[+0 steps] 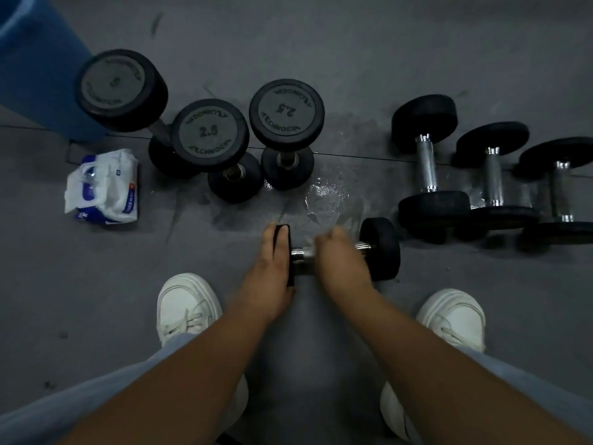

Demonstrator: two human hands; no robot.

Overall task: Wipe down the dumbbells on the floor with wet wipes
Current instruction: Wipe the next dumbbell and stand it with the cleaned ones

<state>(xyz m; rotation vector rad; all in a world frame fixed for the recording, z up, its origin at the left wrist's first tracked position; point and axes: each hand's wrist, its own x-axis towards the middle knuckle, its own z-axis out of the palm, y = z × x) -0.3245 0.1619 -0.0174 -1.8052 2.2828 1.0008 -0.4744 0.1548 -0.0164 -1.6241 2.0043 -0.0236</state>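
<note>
Grey rubber floor (417, 43): dull, scuffed, w/ a seam running across. A wet shiny patch (327, 187) lies mid-floor, just beyond the hands.
Dumbbell in work: small black-headed dumbbell w/ chrome handle (380, 248) lies crosswise at the floor's near edge, between the two shoes.
L hand (271, 268): rests on that dumbbell's L head. Fingers lie straight along the top, black rubber showing between them. Thumb hidden.
R hand (341, 261): blurred. Fingers curl down over the chrome handle in a narrow grip, close to the R head.
Wipe: white wet wipe (309, 245) shows as a pale scrap only, at the R fingertips against the handle. Rest is under the hand.
Upright group, far L of floor: big black rubber dumbbell marked 5 (122, 88), black rubber dumbbell marked 2.5 (210, 133) and second black 2.5 dumbbell (286, 112), all standing on end, close together.
Lying group, R edge of floor: three black dumbbells w/ chrome handles (428, 165), side by side, handles pointing away from the person. The last is cut off by the frame.
Wipes pack: white-and-blue soft pack of wet wipes (102, 187), crumpled, near the L edge, apart from the upright group.
Far-L corner: blue cylinder (35, 59), partly out of frame.
Person: white sneakers (186, 303), pale blue trouser legs (96, 396), bare forearms.
</note>
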